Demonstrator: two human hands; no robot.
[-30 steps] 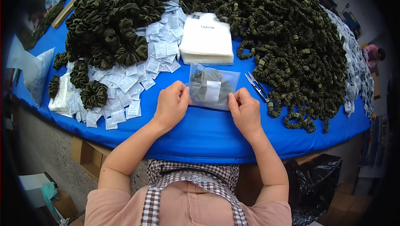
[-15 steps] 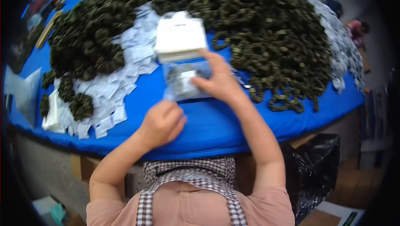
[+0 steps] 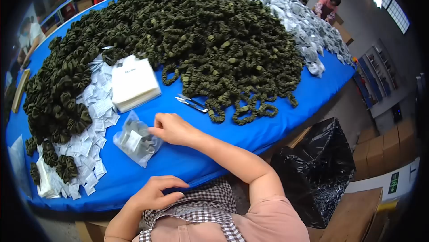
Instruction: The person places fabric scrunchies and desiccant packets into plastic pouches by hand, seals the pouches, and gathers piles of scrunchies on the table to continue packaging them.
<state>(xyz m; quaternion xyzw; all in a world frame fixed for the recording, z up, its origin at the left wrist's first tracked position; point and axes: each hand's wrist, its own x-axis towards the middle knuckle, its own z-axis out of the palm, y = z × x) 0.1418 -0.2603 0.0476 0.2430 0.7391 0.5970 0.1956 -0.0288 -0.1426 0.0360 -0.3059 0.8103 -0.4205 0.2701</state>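
A clear plastic bag point(image 3: 144, 149) with a dark green scrunchie and a white slip inside is near the table's front edge. My right hand point(image 3: 172, 129) is closed at the bag's upper right edge, thumb and fingers pinching it. Lower down, at the table edge by the checked apron, my left hand point(image 3: 161, 191) holds nothing; its thumb and fingers are apart. Behind the bag stands a stack of white plastic sleeves point(image 3: 134, 83). Thread snips point(image 3: 192, 103) rest to its right, beside the heap of dark green scrunchies point(image 3: 223, 41).
White paper slips point(image 3: 99, 108) lie along the left heap. Packed bags point(image 3: 299, 23) pile up at the far right, where another person point(image 3: 327, 7) stands. A black bin bag point(image 3: 308, 166) and cardboard boxes point(image 3: 386, 150) are on the right, off the blue table point(image 3: 263, 141).
The view has swung to the right. My right hand has brought the bag away from the sleeve stack, toward the front left. My left hand has drawn back to the table edge and opened.
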